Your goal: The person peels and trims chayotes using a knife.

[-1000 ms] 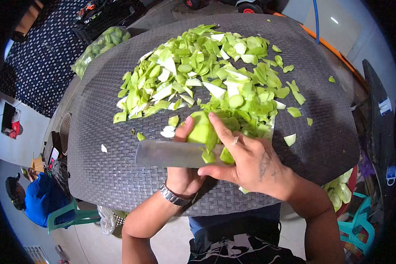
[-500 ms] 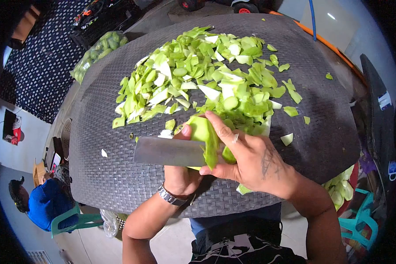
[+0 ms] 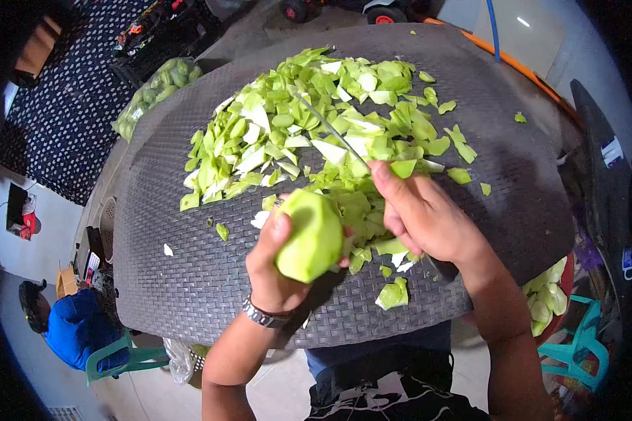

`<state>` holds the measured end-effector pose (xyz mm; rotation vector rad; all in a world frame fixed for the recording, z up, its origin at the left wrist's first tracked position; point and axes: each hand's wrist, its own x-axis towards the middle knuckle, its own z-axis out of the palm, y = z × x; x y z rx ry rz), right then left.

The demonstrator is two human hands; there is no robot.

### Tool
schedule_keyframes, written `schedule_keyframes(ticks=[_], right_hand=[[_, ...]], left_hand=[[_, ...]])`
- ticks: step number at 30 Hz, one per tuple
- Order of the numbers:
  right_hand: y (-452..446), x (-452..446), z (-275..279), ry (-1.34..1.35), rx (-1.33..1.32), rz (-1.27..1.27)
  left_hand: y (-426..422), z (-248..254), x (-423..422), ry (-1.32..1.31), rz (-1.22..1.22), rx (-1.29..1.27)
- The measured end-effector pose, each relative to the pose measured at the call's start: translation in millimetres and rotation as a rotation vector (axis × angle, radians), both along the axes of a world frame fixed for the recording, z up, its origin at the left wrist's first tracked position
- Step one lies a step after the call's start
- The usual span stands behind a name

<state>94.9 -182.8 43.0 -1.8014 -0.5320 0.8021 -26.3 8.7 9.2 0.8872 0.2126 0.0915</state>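
Note:
My left hand (image 3: pixel 268 270), with a metal watch on the wrist, is wrapped around a peeled pale green fruit (image 3: pixel 309 235), possibly a mango or chayote. Flat-cut facets cover its surface. To the right, my right hand (image 3: pixel 425 214) grips a kitchen knife (image 3: pixel 328 128), its handle mostly hidden in the fist. The blade shows nearly edge-on, pointing up and left over a broad heap of green peelings (image 3: pixel 260 144). Knife and fruit are apart. Below my right hand, a loose peel piece (image 3: pixel 393 293) lies on the dark woven-pattern table (image 3: pixel 182 281).
A clear bag of green fruit (image 3: pixel 163 88) sits beyond the table's left edge. At the lower right, a red basin (image 3: pixel 562 281) holds pale green pieces near a teal chair (image 3: pixel 576 344). Someone in a blue shirt (image 3: pixel 84 330) sits at the lower left.
My right hand has drawn the knife off the fruit and swung it up and right, turning the blade edge-on. My left hand now holds the fruit more upright. A peel piece lies newly visible below.

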Motion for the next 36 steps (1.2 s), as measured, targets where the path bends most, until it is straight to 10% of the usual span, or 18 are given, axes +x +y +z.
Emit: schedule_keyframes(ticks=[14,36], right_hand=[[19.4,-44.5,-39.7,-0.984,0.072,0.135],[9.8,-27.8,-26.9,-0.952,0.0,0.159]], left_hand=[[-2.6,2.2,7.1,0.196,0.061,-0.191],[6.2,-26.8,5.0,0.226,0.024,-0.182]])
